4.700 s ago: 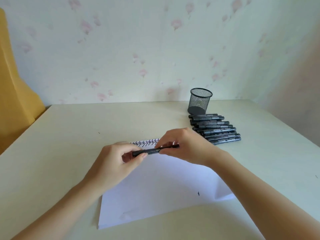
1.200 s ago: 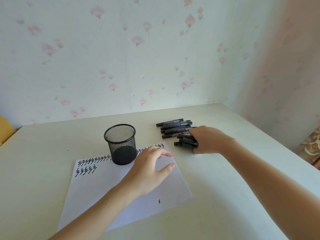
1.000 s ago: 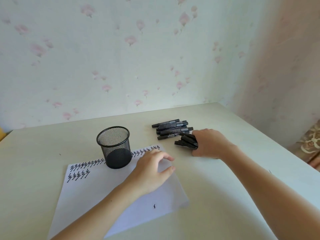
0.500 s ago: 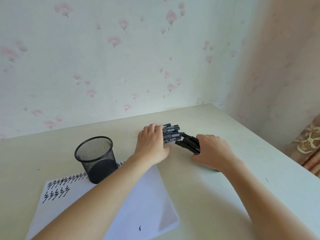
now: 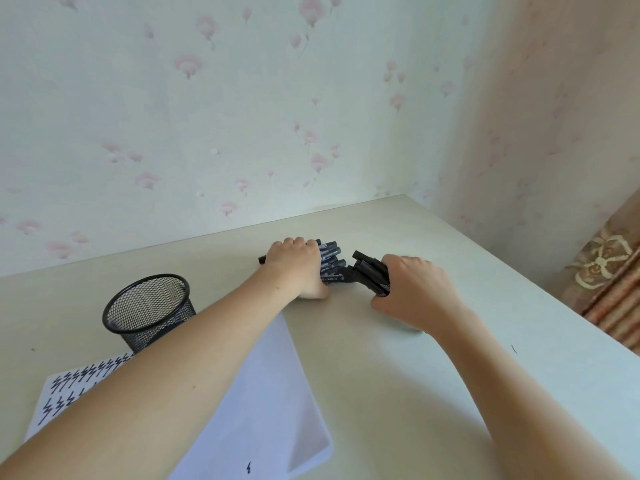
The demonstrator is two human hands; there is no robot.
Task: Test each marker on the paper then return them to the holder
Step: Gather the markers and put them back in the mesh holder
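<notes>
Left hand (image 5: 297, 268) is curling over the row of markers (image 5: 331, 263) on the worktop (image 5: 398, 375); right hand (image 5: 414, 289) is gripping a marker bundle (image 5: 370, 271) beside it.

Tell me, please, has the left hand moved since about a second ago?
Yes. The left hand left the paper and went away from the mesh holder, and now grips the markers farther back.

A pale cream table (image 5: 398, 358) stands in a wallpapered corner. On it lie a white sheet of paper (image 5: 270, 403) marked with black zigzags, an upright black mesh holder (image 5: 149, 311) at the sheet's far edge, and black markers (image 5: 332, 263) farther back.
</notes>
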